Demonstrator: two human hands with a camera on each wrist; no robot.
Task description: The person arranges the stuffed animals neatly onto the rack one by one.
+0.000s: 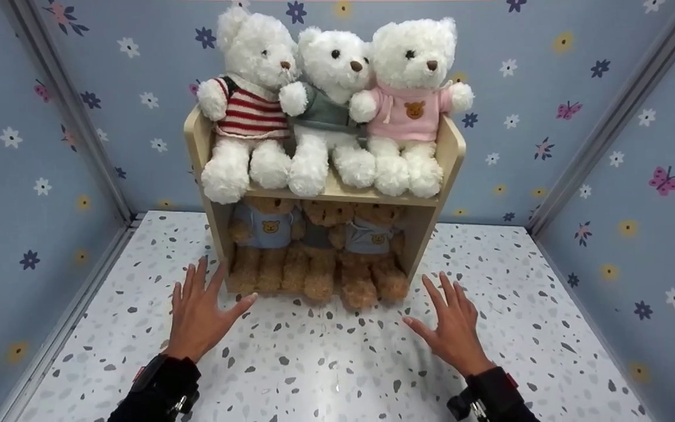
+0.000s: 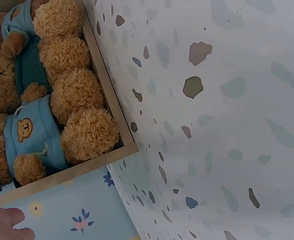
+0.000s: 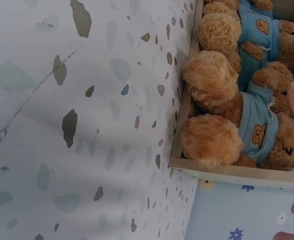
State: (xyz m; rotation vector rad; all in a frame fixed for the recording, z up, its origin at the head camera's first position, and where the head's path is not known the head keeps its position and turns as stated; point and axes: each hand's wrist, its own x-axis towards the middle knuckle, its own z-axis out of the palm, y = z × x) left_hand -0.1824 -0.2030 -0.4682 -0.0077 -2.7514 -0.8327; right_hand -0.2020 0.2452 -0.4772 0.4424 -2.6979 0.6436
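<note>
My left hand [image 1: 200, 316] hovers with spread fingers by the lower left side of a two-tier wooden shelf [image 1: 451, 146]. Near the shelf's lower right side, my right hand [image 1: 452, 331] is likewise spread and holds nothing. Three white teddy bears sit on the upper tier: one in a red-striped sweater [image 1: 252, 111], one in a grey-green top [image 1: 327, 111], one in a pink hoodie [image 1: 406, 120]. Below sit three brown teddy bears, in a light blue top [image 1: 268, 225], a dark top [image 1: 316, 233] and a pale blue hoodie [image 1: 368, 237]. Only fingertips show in both wrist views.
The shelf stands on a white speckled surface [image 1: 314, 375] against a blue flowered back panel [image 1: 162, 88]. Similar panels rise at the left [image 1: 15, 193] and right [image 1: 654, 234], joined by grey metal corner strips [image 1: 607, 117].
</note>
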